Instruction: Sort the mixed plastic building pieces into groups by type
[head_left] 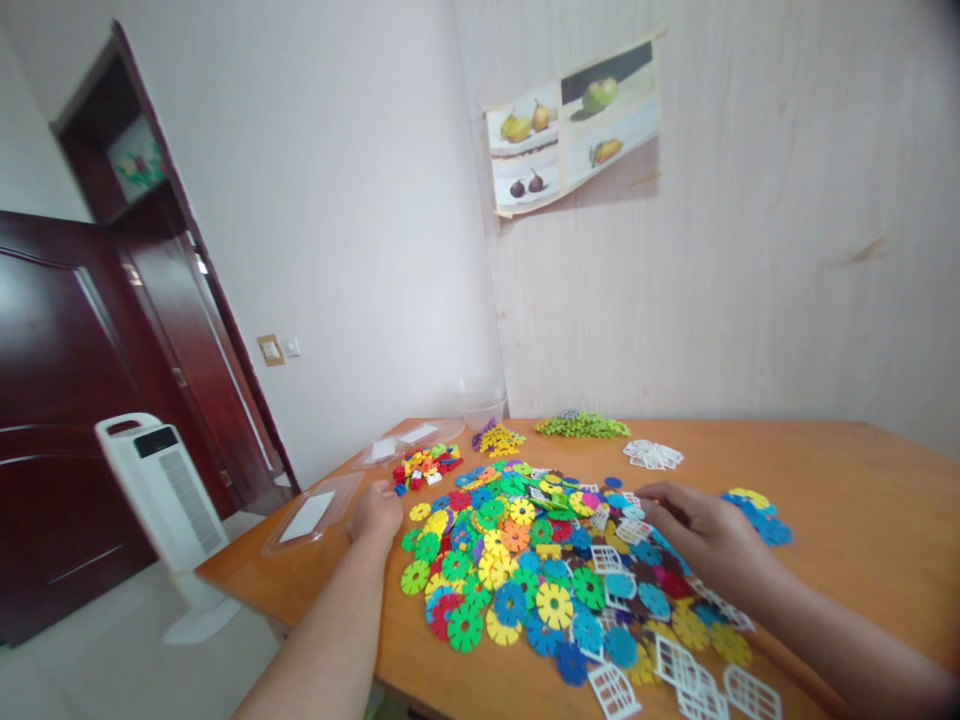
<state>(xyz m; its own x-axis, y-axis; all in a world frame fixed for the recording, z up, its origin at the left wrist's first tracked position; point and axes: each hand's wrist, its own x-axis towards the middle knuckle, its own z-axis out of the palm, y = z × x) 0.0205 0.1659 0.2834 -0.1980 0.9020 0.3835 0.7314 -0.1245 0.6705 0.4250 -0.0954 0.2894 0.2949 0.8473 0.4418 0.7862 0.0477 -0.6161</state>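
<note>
At the left edge of a mixed heap of slotted plastic discs (555, 605), my left hand (377, 515) rests low over the table with its fingers curled in. Its fingertips are beside a pile of small red, green and yellow blocks (427, 465), close to a blue one; whatever they hold is hidden. My right hand (694, 530) reaches over the heap's right side. Thumb and fingers come together there at a white window-shaped piece (632, 502). More white window pieces (613, 690) lie among the blue, yellow, green and red discs.
Along the back of the wooden table (847, 500) are green pieces (583, 426), yellow pieces (499, 438), white window pieces (652, 455) and a clear tub (481, 402). Blue discs (761, 520) lie right. Clear lids (313, 515) sit left; a white heater-like appliance (169, 490) stands on the floor.
</note>
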